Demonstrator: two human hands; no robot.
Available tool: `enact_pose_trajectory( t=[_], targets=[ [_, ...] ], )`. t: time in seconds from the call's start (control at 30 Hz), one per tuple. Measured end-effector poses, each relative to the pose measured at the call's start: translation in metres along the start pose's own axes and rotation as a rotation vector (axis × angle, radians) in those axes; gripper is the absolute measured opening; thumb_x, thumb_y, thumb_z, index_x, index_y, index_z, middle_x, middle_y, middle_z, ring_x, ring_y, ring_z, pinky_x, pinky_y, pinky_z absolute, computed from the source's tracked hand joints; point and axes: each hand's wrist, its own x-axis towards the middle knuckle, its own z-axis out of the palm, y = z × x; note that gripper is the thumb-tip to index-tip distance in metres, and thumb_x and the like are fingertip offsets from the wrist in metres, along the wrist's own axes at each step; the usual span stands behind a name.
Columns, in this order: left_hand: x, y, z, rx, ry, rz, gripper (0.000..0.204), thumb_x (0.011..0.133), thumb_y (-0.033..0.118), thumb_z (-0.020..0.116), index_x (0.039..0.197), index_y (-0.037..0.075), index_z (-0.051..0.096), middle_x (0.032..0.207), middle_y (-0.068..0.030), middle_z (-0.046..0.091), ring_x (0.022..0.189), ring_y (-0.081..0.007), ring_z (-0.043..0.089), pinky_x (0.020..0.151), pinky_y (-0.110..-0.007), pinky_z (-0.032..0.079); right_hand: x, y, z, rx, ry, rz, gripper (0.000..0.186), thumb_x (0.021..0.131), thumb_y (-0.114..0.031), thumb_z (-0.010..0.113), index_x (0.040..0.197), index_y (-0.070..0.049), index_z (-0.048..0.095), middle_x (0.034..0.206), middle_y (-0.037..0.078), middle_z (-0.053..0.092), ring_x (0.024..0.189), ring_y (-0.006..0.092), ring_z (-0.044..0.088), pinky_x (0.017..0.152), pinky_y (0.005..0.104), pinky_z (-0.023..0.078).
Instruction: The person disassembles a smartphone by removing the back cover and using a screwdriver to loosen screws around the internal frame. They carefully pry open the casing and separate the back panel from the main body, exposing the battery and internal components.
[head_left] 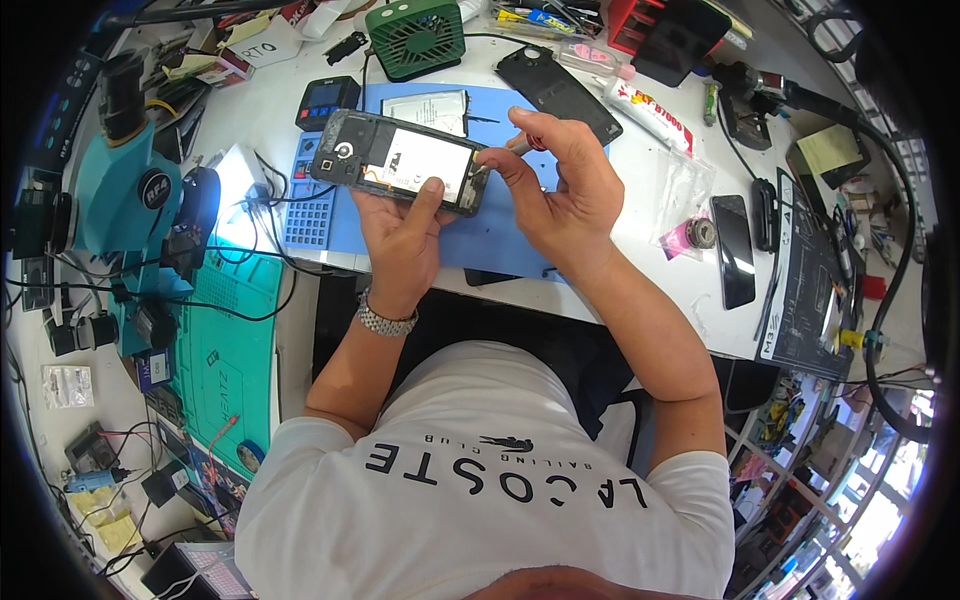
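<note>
My left hand (405, 240) holds an opened smartphone (365, 150) tilted over the blue mat (490, 235), thumb on its lower edge; a white battery or label and an orange flex cable show in its body. My right hand (570, 190) is closed around a small red-and-silver tool (528, 142), probably a screwdriver, at the phone's right end; its tip is hard to make out. Behind the phone lie a loose white battery (425, 108) and a black back cover (555, 90). A small meter-like device (328, 103) stands at the upper left of the mat.
A microscope (130, 190) with trailing cables stands left, over a green mat (220, 365). A green fan (412, 40) sits at the back. On the right are a glue tube (645, 115), a spool (700, 233), another phone (732, 250) and a black mat (805, 310).
</note>
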Motion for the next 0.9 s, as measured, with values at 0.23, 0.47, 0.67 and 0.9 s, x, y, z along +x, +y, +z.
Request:
enact_pose_trajectory(
  t=[0.23,0.47,0.67,0.9],
  targets=[
    [-0.0006,0.0009,0.0003,-0.001,-0.01,0.0,0.066,0.101,-0.009,0.06,0.151,0.013,0.024,0.139,-0.0147,0.056,0.121,-0.0212,0.067,0.088,-0.035,0.068,-0.0005,-0.0014,-0.0018,-0.009,-0.012,-0.028,0.046,0.077,0.007,0.087,0.12,-0.006,0.075,0.093,0.007,0.072,0.078,0.0171,0.069,0.068,0.0282,0.056],
    [-0.0008,0.0014,0.0019,-0.007,0.015,-0.011,0.066,0.101,-0.008,0.061,0.151,0.013,0.024,0.137,-0.0141,0.057,0.118,-0.02,0.068,0.086,-0.035,0.067,-0.0008,-0.0005,-0.0007,0.029,0.018,0.005,0.045,0.078,0.007,0.087,0.119,-0.006,0.075,0.091,0.008,0.072,0.078,0.0162,0.069,0.068,0.028,0.056],
    [-0.0007,-0.0005,-0.002,0.001,0.02,-0.015,0.066,0.1,-0.008,0.062,0.151,0.013,0.026,0.135,-0.0135,0.058,0.115,-0.0195,0.069,0.084,-0.033,0.066,-0.0022,0.0032,0.0012,0.048,0.045,0.005,0.044,0.078,0.006,0.088,0.12,-0.005,0.075,0.089,0.007,0.072,0.077,0.0157,0.068,0.067,0.0274,0.055],
    [-0.0009,-0.0037,-0.0045,0.0,0.0,0.007,0.061,0.102,-0.008,0.058,0.151,0.012,0.029,0.141,-0.0157,0.057,0.124,-0.0239,0.067,0.092,-0.039,0.067,-0.0028,0.0017,-0.0002,0.035,0.014,0.005,0.044,0.078,0.006,0.088,0.119,-0.005,0.075,0.091,0.008,0.073,0.077,0.0168,0.069,0.067,0.0283,0.056]
  ],
)
